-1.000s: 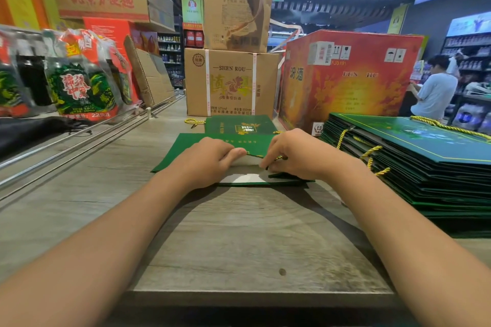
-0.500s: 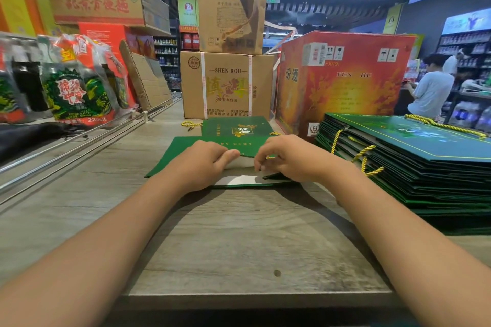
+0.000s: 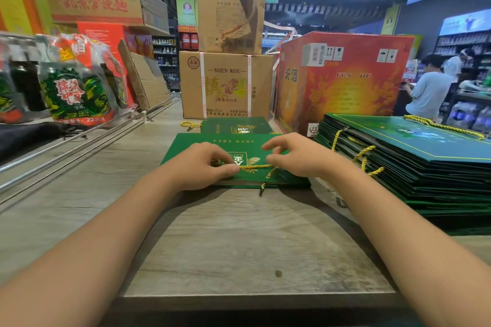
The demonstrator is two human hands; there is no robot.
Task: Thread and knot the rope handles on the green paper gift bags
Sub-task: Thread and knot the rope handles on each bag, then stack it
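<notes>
Since a second ago you've closed the bag: the white inside that lay under your hands is covered, and the printed green face is now on top. That green gift bag lies flat on the wooden counter, right in front of you. Your left hand grips one end of the yellow rope handle, fingers curled and thumb pressing it against the bag's face. Your right hand hovers over the other end with fingers curled loosely; whether it actually pinches the rope, you can't tell from here. The rope runs straight across the gold logo between your hands, and a short tail with a dark tip hangs off the bag's near edge. Behind this bag lies a second green bag with its own rope. To your right sits a tall stack of bags, yellow handles poking out. Cardboard cartons stand at the far end.
</notes>
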